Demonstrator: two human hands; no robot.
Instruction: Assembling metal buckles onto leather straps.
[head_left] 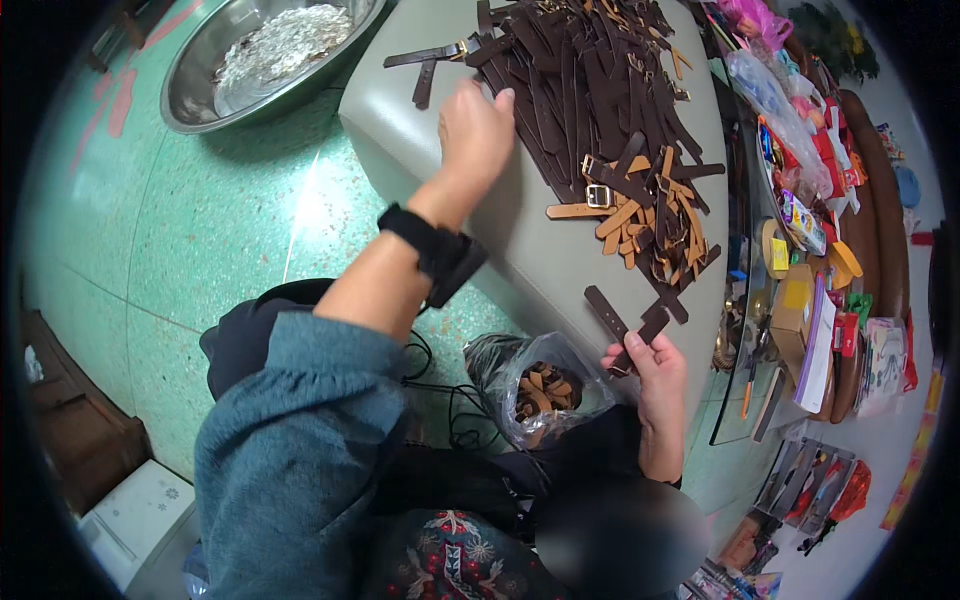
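Note:
My right hand (660,372) pinches a short dark brown leather strap (606,312) with punched holes, near the front edge of the pale padded bench (520,235). My left hand (474,135) is reached out over the bench, its fingers curled in beside a big pile of dark leather straps (560,100). Whatever its fingers may hold is hidden. Just beyond it, a strap with a brass-coloured buckle (462,47) sticks out from the pile's left side. Nearer to me lies a heap of tan-backed buckle straps (640,225), one showing a square silver buckle (598,196).
Below the bench edge, by my legs, a clear plastic bag (590,395) holds several folded tan and brown straps. A metal basin (190,85) with silvery crumpled material stands on the green floor at far left. A cluttered glass table (735,400) stands at right. Black cables (460,410) lie near the bag.

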